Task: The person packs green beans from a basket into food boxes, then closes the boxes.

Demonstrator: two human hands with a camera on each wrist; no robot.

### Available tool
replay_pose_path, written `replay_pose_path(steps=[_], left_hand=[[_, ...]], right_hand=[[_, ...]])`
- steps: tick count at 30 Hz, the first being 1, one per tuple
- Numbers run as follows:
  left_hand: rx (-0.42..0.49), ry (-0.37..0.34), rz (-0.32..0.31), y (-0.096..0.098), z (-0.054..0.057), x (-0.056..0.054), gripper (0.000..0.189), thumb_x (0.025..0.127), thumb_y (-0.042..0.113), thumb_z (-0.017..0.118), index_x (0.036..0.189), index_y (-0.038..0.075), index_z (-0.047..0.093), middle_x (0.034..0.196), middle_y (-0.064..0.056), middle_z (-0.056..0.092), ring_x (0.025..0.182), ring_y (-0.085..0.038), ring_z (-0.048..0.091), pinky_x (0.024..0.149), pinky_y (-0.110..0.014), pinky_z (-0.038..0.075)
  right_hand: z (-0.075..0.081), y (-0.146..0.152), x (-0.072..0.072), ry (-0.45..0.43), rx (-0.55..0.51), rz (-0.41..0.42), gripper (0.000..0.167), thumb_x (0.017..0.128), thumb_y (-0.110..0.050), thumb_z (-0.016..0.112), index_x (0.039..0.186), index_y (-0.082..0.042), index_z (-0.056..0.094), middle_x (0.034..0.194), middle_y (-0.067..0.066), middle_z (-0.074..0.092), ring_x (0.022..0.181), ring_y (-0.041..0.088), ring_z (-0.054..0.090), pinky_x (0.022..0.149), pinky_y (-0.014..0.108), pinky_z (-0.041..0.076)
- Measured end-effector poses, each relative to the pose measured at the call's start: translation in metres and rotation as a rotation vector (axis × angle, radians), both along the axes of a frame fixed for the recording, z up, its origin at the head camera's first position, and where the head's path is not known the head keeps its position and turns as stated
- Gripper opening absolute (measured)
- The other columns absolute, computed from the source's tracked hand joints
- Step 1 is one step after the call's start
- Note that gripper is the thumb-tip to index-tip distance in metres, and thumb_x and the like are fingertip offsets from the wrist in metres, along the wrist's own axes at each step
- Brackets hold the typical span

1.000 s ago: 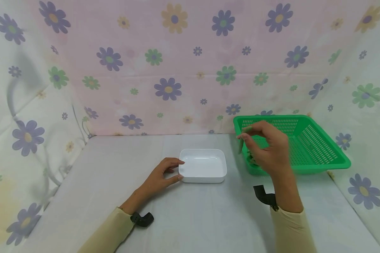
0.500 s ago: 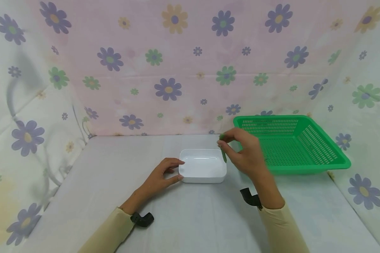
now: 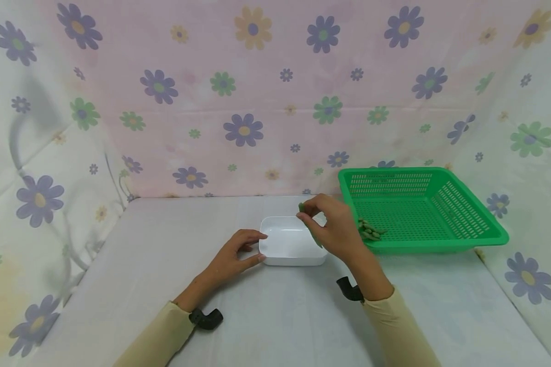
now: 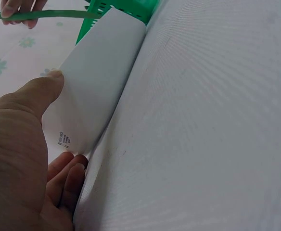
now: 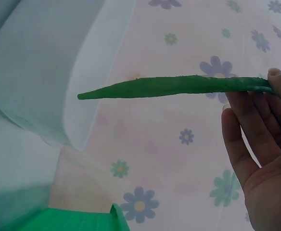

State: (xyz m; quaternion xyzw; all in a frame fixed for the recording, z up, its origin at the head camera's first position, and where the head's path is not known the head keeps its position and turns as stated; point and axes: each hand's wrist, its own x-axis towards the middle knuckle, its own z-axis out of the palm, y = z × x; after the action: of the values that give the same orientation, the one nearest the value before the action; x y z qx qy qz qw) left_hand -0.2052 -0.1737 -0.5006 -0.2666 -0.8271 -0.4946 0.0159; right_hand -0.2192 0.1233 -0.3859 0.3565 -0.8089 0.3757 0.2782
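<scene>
In the head view a white rectangular dish [image 3: 291, 244] sits on the table. My left hand [image 3: 233, 255] holds its left end, with the thumb near the front corner and the index fingertip on the rim. The left wrist view shows the thumb against the dish wall [image 4: 95, 82] and the other fingers curled low beside it. My right hand [image 3: 332, 224] is above the dish's right part, pinching a long, tapered green okra-like pod [image 5: 155, 87] by one end. In the right wrist view the pod's free tip points toward the dish [image 5: 44, 62].
A green perforated plastic basket [image 3: 441, 245] stands at the right of the dish. Several green pods [image 3: 371, 232] lie in its near left corner. A flower-patterned cloth [image 3: 275, 102] rises behind the white-covered table [image 3: 188, 219] and on both sides.
My right hand has moved left from over the basket to above the dish, carrying the green okra-like pod. Pods in the basket's corner have come into view. My left hand has stayed put.
</scene>
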Motion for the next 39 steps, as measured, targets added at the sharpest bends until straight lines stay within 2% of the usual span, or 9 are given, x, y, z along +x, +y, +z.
replay_pose_path(steps=[9,19,28,36,37,39], left_hand=[[-0.003,0.016,-0.001,-0.001,-0.002,-0.001,0.047,0.098,0.02,0.08,0.142,0.019,0.064,0.146,-0.002,0.057,0.136,-0.027,0.059,0.104,-0.046,0.054],[-0.008,0.009,-0.003,-0.001,-0.001,-0.001,0.048,0.098,0.022,0.08,0.143,0.019,0.063,0.145,-0.001,0.056,0.137,-0.027,0.059,0.105,-0.049,0.054],[0.005,0.011,-0.006,-0.001,-0.004,-0.002,0.047,0.098,0.022,0.08,0.142,0.02,0.064,0.145,-0.001,0.057,0.137,-0.027,0.059,0.105,-0.052,0.054],[0.008,0.016,0.001,-0.001,-0.006,-0.003,0.047,0.097,0.02,0.081,0.141,0.019,0.065,0.144,-0.002,0.057,0.136,-0.028,0.06,0.103,-0.055,0.054],[0.011,0.013,0.002,0.001,-0.002,-0.001,0.047,0.097,0.017,0.081,0.141,0.016,0.065,0.145,-0.003,0.057,0.136,-0.03,0.06,0.103,-0.056,0.054],[0.012,0.012,0.0,0.0,-0.002,-0.001,0.047,0.097,0.017,0.081,0.141,0.016,0.065,0.145,-0.003,0.057,0.136,-0.029,0.06,0.103,-0.056,0.054]], right_hand=[[-0.015,-0.008,-0.006,-0.082,0.091,-0.024,0.016,0.095,-0.012,0.083,0.105,-0.007,0.072,0.093,0.0,0.073,0.084,0.012,0.07,0.066,0.028,0.053],[-0.036,-0.014,-0.013,-0.193,0.087,0.025,0.016,0.096,-0.008,0.081,0.107,-0.005,0.07,0.097,0.001,0.071,0.085,0.012,0.069,0.076,0.029,0.059],[-0.05,-0.021,-0.016,-0.258,0.099,0.043,0.022,0.092,-0.001,0.081,0.109,-0.004,0.068,0.099,0.004,0.069,0.086,0.016,0.07,0.078,0.045,0.063],[-0.06,-0.027,-0.016,-0.334,0.166,0.033,0.032,0.09,0.002,0.082,0.119,-0.001,0.067,0.102,0.008,0.068,0.088,0.02,0.07,0.082,0.046,0.062],[-0.061,-0.028,-0.016,-0.343,0.176,0.032,0.034,0.09,0.002,0.082,0.12,-0.001,0.066,0.102,0.008,0.068,0.089,0.02,0.07,0.083,0.046,0.062],[-0.063,-0.03,-0.016,-0.364,0.192,0.029,0.035,0.089,0.002,0.082,0.121,-0.001,0.066,0.102,0.008,0.067,0.089,0.02,0.071,0.083,0.045,0.062]])
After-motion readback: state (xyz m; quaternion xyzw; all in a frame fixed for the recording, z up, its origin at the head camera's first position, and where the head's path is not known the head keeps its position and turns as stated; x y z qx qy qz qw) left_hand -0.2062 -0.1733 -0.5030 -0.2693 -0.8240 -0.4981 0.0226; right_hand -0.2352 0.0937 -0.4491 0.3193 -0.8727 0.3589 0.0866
